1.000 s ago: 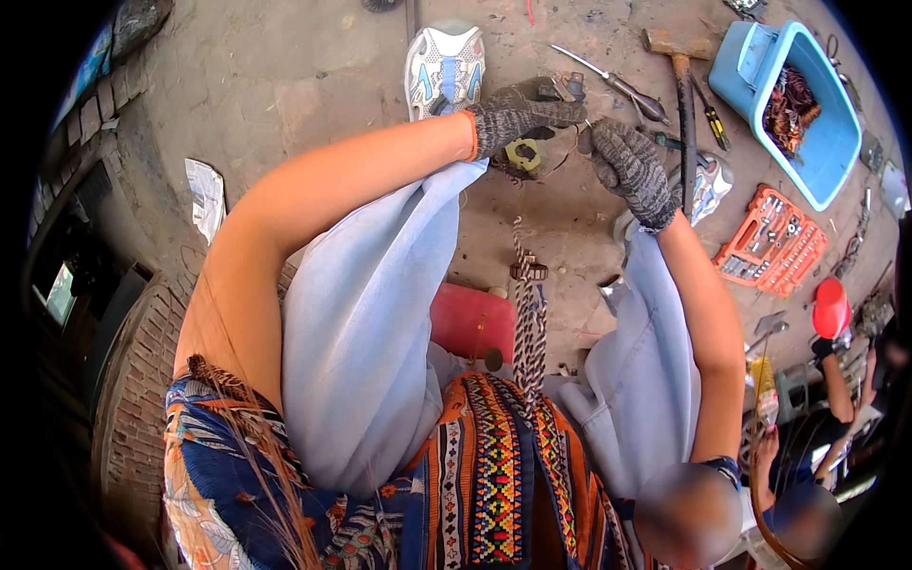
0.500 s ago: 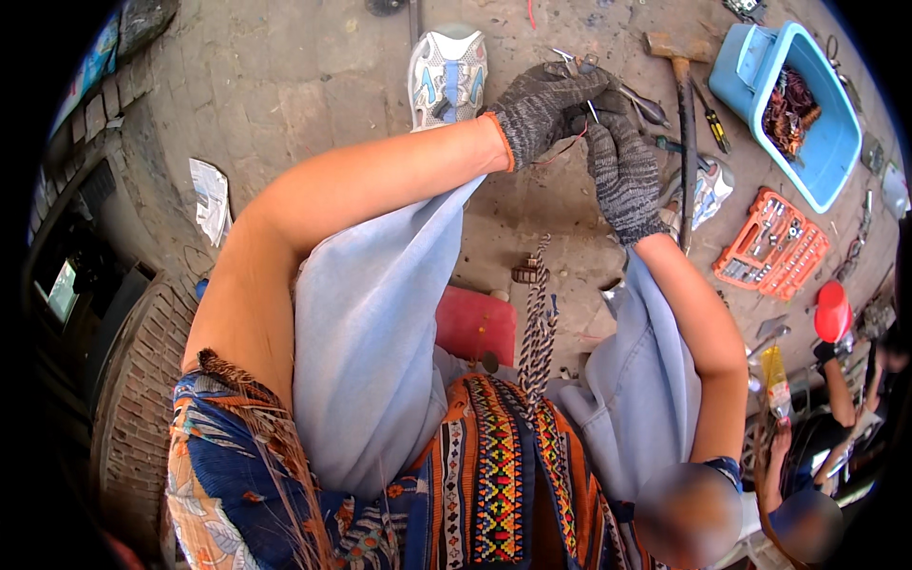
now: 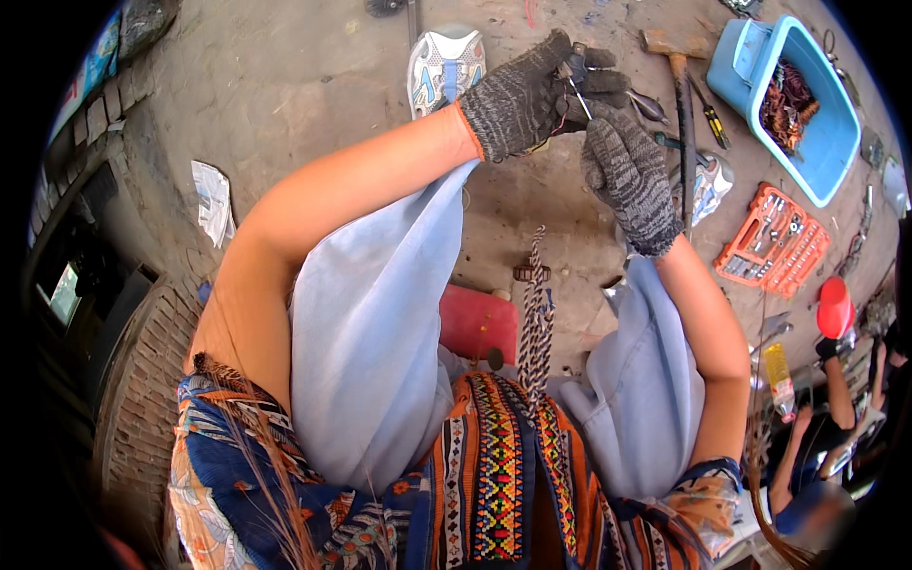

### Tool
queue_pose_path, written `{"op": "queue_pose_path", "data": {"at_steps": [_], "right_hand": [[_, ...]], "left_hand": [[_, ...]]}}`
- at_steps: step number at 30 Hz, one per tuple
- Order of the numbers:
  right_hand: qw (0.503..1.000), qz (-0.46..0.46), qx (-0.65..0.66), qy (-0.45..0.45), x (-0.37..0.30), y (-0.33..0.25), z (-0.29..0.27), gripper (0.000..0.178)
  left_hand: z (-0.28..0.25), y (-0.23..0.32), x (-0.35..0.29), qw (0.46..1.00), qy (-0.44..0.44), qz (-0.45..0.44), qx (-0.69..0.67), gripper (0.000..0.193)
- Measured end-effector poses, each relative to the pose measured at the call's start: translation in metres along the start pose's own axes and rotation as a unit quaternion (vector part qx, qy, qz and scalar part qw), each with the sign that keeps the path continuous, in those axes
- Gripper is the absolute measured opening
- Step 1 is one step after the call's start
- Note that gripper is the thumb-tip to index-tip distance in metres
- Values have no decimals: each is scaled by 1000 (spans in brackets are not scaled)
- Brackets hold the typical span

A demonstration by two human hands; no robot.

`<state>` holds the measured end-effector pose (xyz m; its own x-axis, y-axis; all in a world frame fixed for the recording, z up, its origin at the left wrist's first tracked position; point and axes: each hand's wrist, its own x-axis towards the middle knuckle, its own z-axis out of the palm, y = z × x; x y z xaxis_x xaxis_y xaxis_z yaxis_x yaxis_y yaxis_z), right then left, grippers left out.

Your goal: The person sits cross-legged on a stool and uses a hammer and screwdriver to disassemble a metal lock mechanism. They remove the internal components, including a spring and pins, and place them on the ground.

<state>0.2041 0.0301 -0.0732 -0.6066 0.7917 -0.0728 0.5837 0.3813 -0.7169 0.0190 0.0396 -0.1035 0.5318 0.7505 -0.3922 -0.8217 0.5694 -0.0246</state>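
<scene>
Both my hands wear dark grey knitted gloves and work close together above the floor. My left hand (image 3: 527,95) is closed around a small dark part (image 3: 576,66) with thin wires (image 3: 546,142) hanging below it, one reddish. Its fingers hide most of that part, so its kind does not show. A slim, bright metal rod (image 3: 579,100) slants between that part and the fingertips of my right hand (image 3: 632,176). The right fingers are pinched together on the rod's lower end; whether it has a handle is hidden in the glove.
Right of my hands lie a hammer (image 3: 682,123), a yellow-black tool (image 3: 714,126) and an orange socket set (image 3: 774,242). Beyond stands a blue tub (image 3: 822,176) holding copper-coloured wire (image 3: 788,109). A red stool (image 3: 475,323) is below me. Another person's arm (image 3: 838,394) shows at lower right.
My left hand has shifted slightly left and turned, so its fingers spread more around the dark part. My right hand has moved slightly down, and more of the metal rod shows between the hands.
</scene>
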Motion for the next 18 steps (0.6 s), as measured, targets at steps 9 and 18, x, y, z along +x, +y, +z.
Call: {"op": "queue_pose_path", "data": {"at_steps": [9, 18], "right_hand": [[983, 149, 92, -50, 6, -30, 4, 30], [987, 132, 88, -11, 8, -31, -10, 28]], "left_hand": [[5, 40, 9, 974, 166, 150, -24, 47], [15, 25, 5, 987, 141, 74, 30, 58]]}}
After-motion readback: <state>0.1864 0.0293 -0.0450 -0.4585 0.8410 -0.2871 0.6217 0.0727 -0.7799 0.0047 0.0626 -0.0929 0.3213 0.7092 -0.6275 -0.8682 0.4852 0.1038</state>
